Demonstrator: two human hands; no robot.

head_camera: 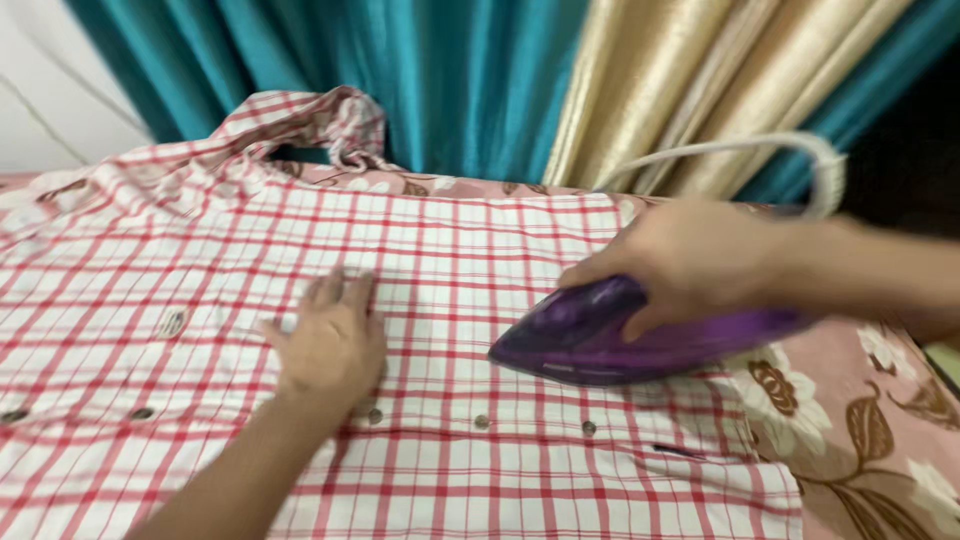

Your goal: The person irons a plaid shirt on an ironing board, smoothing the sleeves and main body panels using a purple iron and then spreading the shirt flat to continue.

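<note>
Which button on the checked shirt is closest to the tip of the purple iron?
The button directly below the iron tip, second of three in the row by the left hand; its neighbours sit farther to either side.

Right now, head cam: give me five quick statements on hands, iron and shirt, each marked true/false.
1. The right hand grips a purple iron. True.
2. The left hand lies flat on the checked shirt. True.
3. The shirt is plain blue. False: it is white with red checks.
4. The iron stands upright on its heel beside the shirt. False: it lies soleplate-down on the shirt.
5. The left hand holds the iron's cord. False: the white cord loops behind the right hand, away from the left.
</note>
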